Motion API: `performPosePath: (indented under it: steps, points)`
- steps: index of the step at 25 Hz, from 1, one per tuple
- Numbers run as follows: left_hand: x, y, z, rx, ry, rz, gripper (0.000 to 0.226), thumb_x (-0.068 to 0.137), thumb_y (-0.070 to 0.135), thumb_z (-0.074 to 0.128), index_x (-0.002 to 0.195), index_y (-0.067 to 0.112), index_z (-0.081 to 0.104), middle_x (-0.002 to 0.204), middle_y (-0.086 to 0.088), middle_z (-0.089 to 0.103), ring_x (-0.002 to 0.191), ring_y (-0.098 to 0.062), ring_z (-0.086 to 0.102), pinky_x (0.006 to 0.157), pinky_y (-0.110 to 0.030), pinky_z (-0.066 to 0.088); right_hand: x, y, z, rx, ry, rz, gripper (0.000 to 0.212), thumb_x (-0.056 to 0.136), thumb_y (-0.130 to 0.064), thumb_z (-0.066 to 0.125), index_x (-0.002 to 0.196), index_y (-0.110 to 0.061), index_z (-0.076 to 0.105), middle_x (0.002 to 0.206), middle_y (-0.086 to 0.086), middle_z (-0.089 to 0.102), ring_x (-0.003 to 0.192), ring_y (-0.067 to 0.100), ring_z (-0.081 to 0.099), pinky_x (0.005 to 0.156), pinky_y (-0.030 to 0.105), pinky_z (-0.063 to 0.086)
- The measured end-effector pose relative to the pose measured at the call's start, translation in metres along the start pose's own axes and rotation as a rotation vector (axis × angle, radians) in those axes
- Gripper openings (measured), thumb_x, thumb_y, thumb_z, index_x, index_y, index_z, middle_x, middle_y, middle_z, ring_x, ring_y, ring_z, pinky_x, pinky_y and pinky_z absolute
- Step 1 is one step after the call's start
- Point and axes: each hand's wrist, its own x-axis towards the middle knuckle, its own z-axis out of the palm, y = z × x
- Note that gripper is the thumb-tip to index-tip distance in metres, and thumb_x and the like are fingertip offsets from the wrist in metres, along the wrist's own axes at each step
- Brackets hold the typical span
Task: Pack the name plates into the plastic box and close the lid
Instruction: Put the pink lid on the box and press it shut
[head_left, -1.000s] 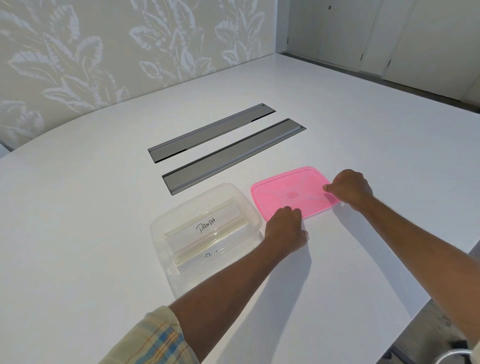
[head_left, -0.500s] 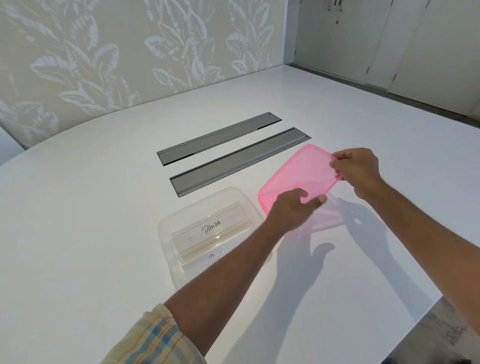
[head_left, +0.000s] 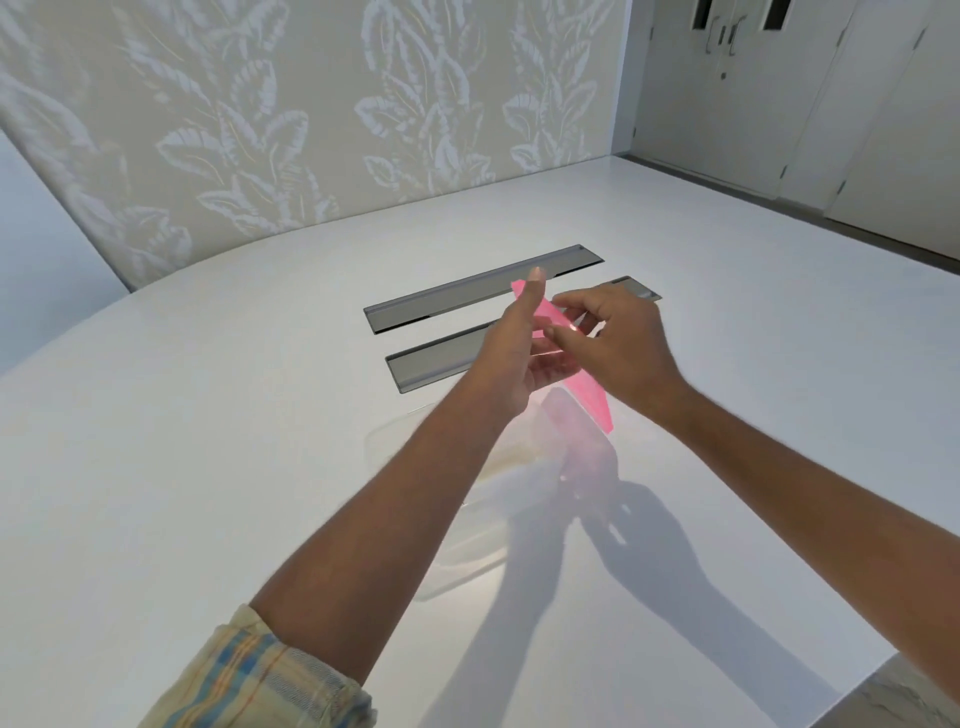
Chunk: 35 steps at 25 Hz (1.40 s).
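A checked sleeve (head_left: 260, 680) sits at 7 o'clock. The clear plastic box (head_left: 415, 441) rests on the white tabletop (head_left: 208, 415), mostly hidden under the left forearm. Above it, the left hand (head_left: 511, 358) and right hand (head_left: 618, 348) hold the pink lid (head_left: 589, 402) steeply tilted between them, fingers (head_left: 569, 306) clamped on its edges. Two grey slots (head_left: 441, 304) lie toward 12 o'clock.

No readable text, label or number anywhere — name plates hidden, box blurred

The left forearm (head_left: 395, 514) hides most of the clear plastic box (head_left: 467, 561).
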Motion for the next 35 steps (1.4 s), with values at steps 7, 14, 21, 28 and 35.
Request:
performPosePath:
  steps: [7, 14, 21, 28, 35]
  points:
    - [-0.021, 0.011, -0.047, -0.053, 0.11, 0.016, 0.034, 0.102, 0.036, 0.068, 0.113, 0.004, 0.071, 0.097, -0.013, 0.076, 0.069, -0.021, 0.071, 0.063, -0.032, 0.064, -0.01, -0.033, 0.028, 0.06, -0.128, -0.129, 0.019, 0.089, -0.026, 0.08, 0.108, -0.023, 0.081, 0.092, -0.008, 0.072, 0.081, 0.01, 0.068, 0.07, 0.016, 0.046]
    - [-0.044, 0.018, -0.1, -0.054, 0.202, 0.079, 0.031, 0.108, 0.018, 0.056, 0.125, -0.004, 0.068, 0.117, -0.024, 0.078, 0.087, -0.036, 0.078, 0.065, -0.031, 0.062, 0.006, -0.014, 0.026, -0.016, -0.098, -0.106, 0.02, 0.092, -0.037, 0.076, 0.1, -0.019, 0.083, 0.094, -0.005, 0.077, 0.084, 0.014, 0.069, 0.076, 0.031, 0.055]
    - [-0.077, 0.011, -0.134, -0.098, 0.239, 0.07, 0.031, 0.111, 0.019, 0.05, 0.127, -0.003, 0.065, 0.11, -0.021, 0.081, 0.075, -0.031, 0.081, 0.054, -0.026, 0.06, 0.01, 0.039, 0.037, 0.078, -0.058, 0.472, 0.038, 0.091, -0.04, 0.077, 0.12, -0.016, 0.075, 0.114, -0.002, 0.072, 0.103, 0.019, 0.067, 0.094, 0.036, 0.055]
    - [-0.09, -0.014, -0.154, 0.188, 0.494, 0.039, 0.027, 0.102, 0.024, 0.064, 0.094, -0.001, 0.075, 0.085, -0.016, 0.081, 0.072, -0.033, 0.076, 0.075, -0.043, 0.068, -0.002, 0.039, 0.054, 0.184, -0.083, 0.57, 0.005, 0.089, -0.024, 0.08, 0.09, -0.02, 0.081, 0.081, 0.0, 0.076, 0.07, 0.018, 0.065, 0.071, 0.034, 0.057]
    - [-0.097, -0.043, -0.17, 0.628, 0.66, 0.058, 0.054, 0.103, 0.036, 0.058, 0.055, 0.012, 0.048, 0.049, -0.004, 0.055, 0.049, -0.024, 0.044, 0.06, -0.029, 0.041, -0.012, 0.043, 0.072, 0.161, -0.122, 0.578, 0.001, 0.086, -0.021, 0.081, 0.086, -0.02, 0.081, 0.08, -0.003, 0.076, 0.073, 0.016, 0.067, 0.078, 0.036, 0.059]
